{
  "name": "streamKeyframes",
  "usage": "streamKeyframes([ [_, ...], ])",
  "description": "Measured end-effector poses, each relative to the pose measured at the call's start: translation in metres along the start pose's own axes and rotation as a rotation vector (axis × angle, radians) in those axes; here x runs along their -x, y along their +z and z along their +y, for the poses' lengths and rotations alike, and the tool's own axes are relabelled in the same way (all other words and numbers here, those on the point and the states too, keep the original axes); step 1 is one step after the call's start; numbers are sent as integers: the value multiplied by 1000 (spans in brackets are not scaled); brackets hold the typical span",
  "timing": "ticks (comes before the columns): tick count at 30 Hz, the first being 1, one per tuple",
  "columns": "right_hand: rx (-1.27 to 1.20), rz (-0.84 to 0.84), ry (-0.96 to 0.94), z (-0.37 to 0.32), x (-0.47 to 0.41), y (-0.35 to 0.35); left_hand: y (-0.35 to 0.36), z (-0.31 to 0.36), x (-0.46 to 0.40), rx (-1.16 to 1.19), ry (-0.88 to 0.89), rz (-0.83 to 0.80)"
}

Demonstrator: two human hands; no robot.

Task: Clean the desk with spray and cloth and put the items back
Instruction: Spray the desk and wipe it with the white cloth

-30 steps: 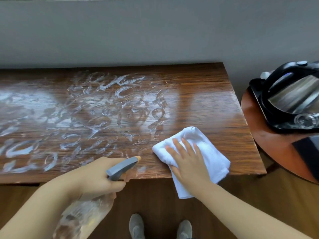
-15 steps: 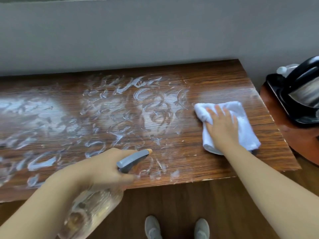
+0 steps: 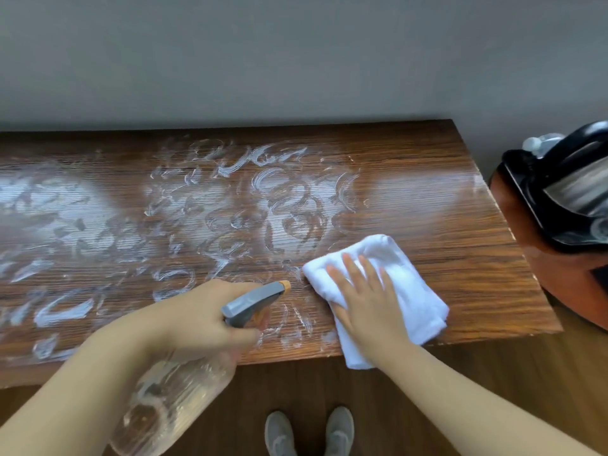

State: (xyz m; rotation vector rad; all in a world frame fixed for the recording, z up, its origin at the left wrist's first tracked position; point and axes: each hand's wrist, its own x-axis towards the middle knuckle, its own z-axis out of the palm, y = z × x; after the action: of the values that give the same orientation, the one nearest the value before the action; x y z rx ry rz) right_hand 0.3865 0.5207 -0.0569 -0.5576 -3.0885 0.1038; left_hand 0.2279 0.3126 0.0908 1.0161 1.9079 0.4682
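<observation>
A person wipes a foam-smeared wooden desk with a folded white cloth.

Largest first: the desk's long axis runs left to right, and white foam swirls cover the wood to the left of and beyond both hands, while the patch right of the cloth looks wiped. The right hand lies flat, fingers spread, pressing the cloth at the near edge, nearer the unwiped foam's border. Just left of it, the left hand grips a clear spray bottle, nozzle pointing toward the cloth.
</observation>
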Motion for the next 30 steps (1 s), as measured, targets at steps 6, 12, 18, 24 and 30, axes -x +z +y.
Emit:
streamKeyframes([
  [6,-18,-17,39,3,-66,-6,-2,-4,-2,-18,-44,-2],
  [12,7,8,234,45,-108,-14,-2,-11,8,14,-61,29],
  [18,6,-6,283,73,-67,-19,5,-16,15,44,-81,33],
  [24,-15,6,150,49,1,-10,8,-14,15,60,-88,16],
  [30,43,-13,-20,7,0,-2,6,-15,13,49,-60,24],
])
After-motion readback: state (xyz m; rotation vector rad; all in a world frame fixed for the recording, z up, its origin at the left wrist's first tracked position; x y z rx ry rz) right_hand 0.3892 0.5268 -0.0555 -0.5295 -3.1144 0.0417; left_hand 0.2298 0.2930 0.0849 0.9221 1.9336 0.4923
